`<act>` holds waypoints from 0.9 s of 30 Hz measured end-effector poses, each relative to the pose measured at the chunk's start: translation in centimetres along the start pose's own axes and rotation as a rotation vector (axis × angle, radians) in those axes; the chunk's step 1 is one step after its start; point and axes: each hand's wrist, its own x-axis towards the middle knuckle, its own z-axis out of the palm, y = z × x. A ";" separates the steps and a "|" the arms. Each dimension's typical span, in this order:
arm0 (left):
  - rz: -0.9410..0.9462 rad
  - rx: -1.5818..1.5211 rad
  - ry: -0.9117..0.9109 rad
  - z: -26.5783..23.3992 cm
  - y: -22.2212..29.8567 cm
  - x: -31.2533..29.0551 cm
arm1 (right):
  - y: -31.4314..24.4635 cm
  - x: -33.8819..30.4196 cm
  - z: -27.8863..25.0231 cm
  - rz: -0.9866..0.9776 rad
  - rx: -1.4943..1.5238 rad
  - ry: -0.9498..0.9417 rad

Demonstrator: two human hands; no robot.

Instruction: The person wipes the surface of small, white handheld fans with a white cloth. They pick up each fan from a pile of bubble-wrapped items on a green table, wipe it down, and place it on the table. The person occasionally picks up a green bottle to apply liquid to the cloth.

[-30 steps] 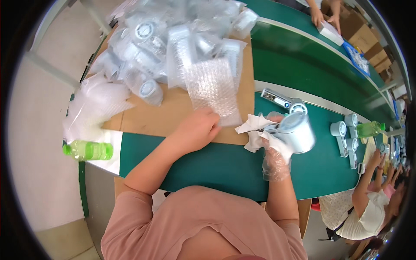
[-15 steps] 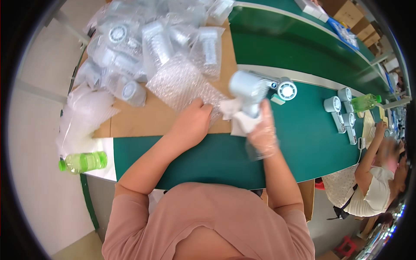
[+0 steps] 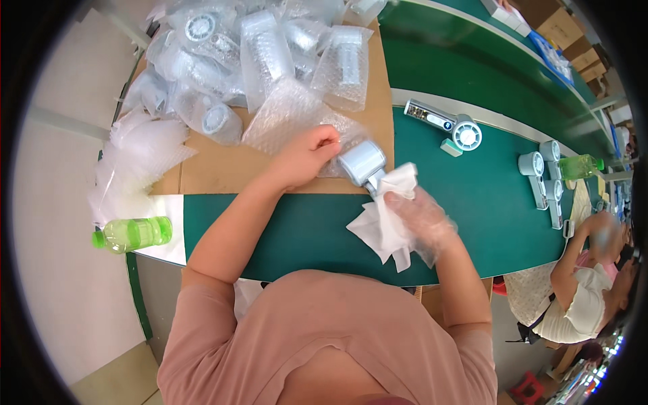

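A light-grey handheld fan [image 3: 362,160] is in my right hand [image 3: 422,214], which wears a clear plastic glove and has a crumpled white cloth or tissue [image 3: 397,185] around the fan's handle. The fan's round head points up and left, at the near right end of a bubble-wrap bag [image 3: 291,115]. My left hand [image 3: 307,158] is closed at that bag's near edge, its fingertips curled beside the fan head. Whether the head is inside the bag's mouth is hard to tell.
Beyond my left hand, several bagged fans [image 3: 266,54] pile up on cardboard [image 3: 202,172]. Flat bags [image 3: 131,169] and a green bottle [image 3: 138,234] are at left. A bare fan [image 3: 466,133] lies right, with several others [image 3: 533,165] farther off near a seated person [image 3: 587,283].
The fan in my right hand has come down and left, toward my left hand, and its head has turned. The white cloth now hangs spread below it. The whole view has shifted slightly.
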 end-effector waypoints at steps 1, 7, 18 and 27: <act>-0.079 -0.157 -0.018 -0.3 -0.2 -0.2 | -0.1 0.1 0.0 -0.018 0.031 -0.005; 0.065 0.202 0.008 -0.2 2.2 0.2 | -0.4 1.3 -0.6 -0.077 -0.148 -0.078; 0.658 0.712 0.159 2.9 5.0 -4.0 | 0.7 0.8 3.4 -0.176 0.625 0.338; 0.445 0.048 0.275 2.4 4.1 -1.0 | 1.1 -0.8 5.6 -0.345 0.826 -0.003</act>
